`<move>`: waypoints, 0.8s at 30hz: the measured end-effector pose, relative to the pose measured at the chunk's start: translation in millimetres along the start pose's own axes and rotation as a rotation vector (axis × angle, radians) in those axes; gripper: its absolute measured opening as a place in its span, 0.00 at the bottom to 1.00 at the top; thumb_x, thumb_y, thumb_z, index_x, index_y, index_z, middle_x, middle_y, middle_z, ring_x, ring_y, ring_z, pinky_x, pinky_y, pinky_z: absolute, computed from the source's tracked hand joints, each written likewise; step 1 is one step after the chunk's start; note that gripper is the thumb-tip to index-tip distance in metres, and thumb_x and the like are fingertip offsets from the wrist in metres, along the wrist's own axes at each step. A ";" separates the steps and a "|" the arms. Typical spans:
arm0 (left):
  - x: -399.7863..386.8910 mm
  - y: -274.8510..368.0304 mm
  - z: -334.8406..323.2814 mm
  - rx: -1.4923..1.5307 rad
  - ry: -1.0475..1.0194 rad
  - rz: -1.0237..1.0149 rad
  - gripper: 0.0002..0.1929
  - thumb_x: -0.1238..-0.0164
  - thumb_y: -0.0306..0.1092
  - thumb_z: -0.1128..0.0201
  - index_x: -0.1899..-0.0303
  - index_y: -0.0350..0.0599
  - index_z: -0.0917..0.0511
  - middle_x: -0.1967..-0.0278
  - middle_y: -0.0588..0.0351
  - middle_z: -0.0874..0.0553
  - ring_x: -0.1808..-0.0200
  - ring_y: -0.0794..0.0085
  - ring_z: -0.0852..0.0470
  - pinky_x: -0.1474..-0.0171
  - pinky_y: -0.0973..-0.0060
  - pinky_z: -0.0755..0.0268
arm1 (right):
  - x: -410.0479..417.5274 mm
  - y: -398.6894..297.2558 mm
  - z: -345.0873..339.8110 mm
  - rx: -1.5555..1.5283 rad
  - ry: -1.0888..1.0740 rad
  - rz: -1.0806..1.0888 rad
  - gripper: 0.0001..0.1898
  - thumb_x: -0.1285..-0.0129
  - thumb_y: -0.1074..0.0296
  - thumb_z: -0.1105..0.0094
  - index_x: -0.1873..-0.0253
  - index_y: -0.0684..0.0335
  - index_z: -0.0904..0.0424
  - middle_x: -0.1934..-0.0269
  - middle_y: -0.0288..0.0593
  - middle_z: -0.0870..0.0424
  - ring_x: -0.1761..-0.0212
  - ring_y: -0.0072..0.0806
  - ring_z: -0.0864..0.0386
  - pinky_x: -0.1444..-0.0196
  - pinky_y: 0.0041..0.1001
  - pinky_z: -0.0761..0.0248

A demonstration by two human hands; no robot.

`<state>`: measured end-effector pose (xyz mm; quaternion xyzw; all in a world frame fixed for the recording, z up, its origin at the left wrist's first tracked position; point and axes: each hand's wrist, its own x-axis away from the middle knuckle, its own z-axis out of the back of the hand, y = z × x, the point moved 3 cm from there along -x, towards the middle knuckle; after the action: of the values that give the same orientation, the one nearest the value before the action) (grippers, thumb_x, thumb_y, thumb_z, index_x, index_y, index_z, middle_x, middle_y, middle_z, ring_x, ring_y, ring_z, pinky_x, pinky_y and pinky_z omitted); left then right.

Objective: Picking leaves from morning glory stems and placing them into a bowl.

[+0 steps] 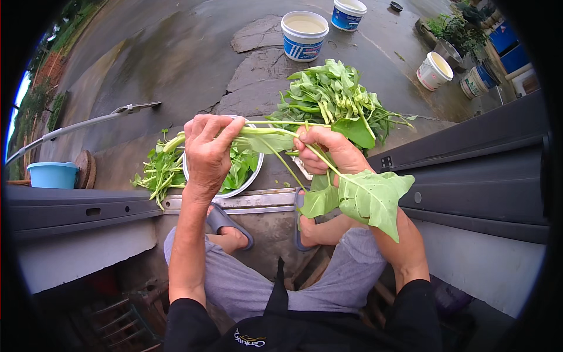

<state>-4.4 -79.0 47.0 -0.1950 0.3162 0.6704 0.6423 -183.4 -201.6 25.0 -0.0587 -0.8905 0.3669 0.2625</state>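
My left hand (210, 152) is closed on the thick ends of a bunch of leafy green stalks (276, 130). The stalks stretch across to my right hand (332, 149), which pinches them between thumb and fingers. Broad leaves (374, 198) hang below my right wrist. Beneath my left hand is a round white-rimmed basin (254, 178) with green leaves in it, partly hidden by the hand and forearm. A loose pile of stems (162, 169) lies left of the basin. A larger heap of leafy greens (334, 94) lies on the ground beyond my right hand.
A metal door track (246, 201) crosses the threshold between dark frames at both sides. Two blue-and-white buckets (303, 50) (347, 20) stand on the wet concrete. A white bucket (433, 72) is at the right, a light-blue tub (53, 176) at the left.
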 end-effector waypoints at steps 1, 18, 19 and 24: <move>1.7 -1.6 3.1 -0.007 -0.009 0.000 0.16 0.48 0.22 0.35 0.55 0.45 0.15 0.64 0.58 0.17 0.60 0.64 0.22 0.54 0.68 0.35 | -5.4 1.4 -0.1 -0.028 0.035 0.037 0.09 0.36 0.63 0.46 0.65 0.61 0.28 0.83 0.27 0.37 0.86 0.13 0.46 0.83 0.19 0.55; 128.2 -154.9 44.5 0.106 0.090 0.785 0.13 0.34 0.22 0.39 0.49 0.38 0.18 0.61 0.53 0.14 0.59 0.72 0.18 0.55 0.77 0.28 | -60.4 25.4 5.6 -0.023 0.223 0.094 0.08 0.29 0.64 0.43 0.55 0.63 0.24 0.63 0.45 0.15 0.73 0.14 0.22 0.80 0.12 0.37; 141.5 -166.0 50.1 0.081 0.099 0.797 0.13 0.34 0.22 0.39 0.49 0.38 0.18 0.61 0.53 0.14 0.59 0.72 0.18 0.55 0.77 0.28 | -65.4 27.6 12.8 -0.038 0.224 0.102 0.08 0.29 0.64 0.44 0.55 0.63 0.24 0.60 0.48 0.15 0.72 0.16 0.20 0.79 0.12 0.35; 200.3 -214.6 76.3 0.027 0.173 1.201 0.15 0.35 0.31 0.36 0.48 0.40 0.17 0.57 0.48 0.11 0.57 0.69 0.14 0.51 0.73 0.26 | -80.2 39.3 17.5 -0.046 0.225 0.152 0.09 0.28 0.64 0.46 0.54 0.63 0.25 0.55 0.53 0.16 0.66 0.20 0.17 0.75 0.15 0.32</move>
<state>198.2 114.8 -68.7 -0.0280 0.4307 0.8932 0.1259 -127.2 -207.9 -46.3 -0.1730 -0.8564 0.3565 0.3308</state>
